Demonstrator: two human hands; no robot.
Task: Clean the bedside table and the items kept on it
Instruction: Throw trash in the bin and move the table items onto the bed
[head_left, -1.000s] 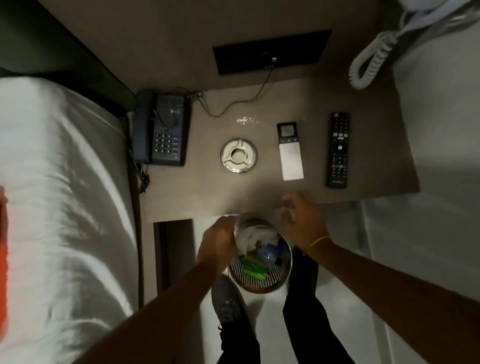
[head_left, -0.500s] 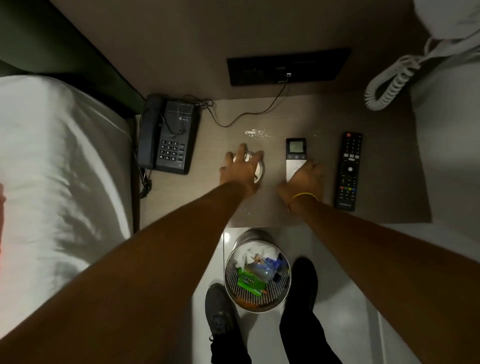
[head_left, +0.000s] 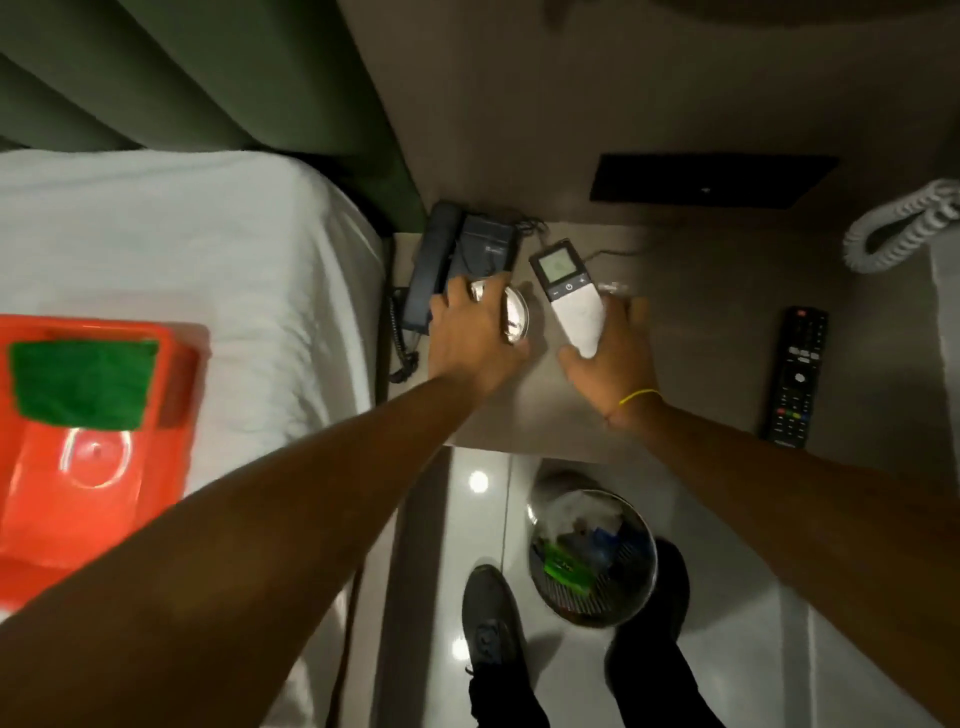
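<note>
My left hand (head_left: 475, 332) is shut on the round metal ashtray (head_left: 514, 314), held tilted just right of the dark telephone (head_left: 460, 262) at the back left of the bedside table (head_left: 696, 332). In my right hand (head_left: 610, 353) is the white remote with a small screen (head_left: 569, 291), gripped at its lower end and angled up toward the phone. A black TV remote (head_left: 795, 376) lies flat at the table's right side. A few pale crumbs (head_left: 615, 287) sit behind my right hand.
A white bed (head_left: 182, 260) lies at the left, with an orange tray (head_left: 88, 441) on it carrying a green cloth (head_left: 80, 384). A mesh waste bin (head_left: 592, 556) full of rubbish stands on the tiled floor between my feet. A white coiled cord (head_left: 904, 228) hangs at the right.
My hands went from the waste bin up to the table, closed on the ashtray and the white remote, and carried both leftward toward the phone. The view swung left, revealing the orange tray.
</note>
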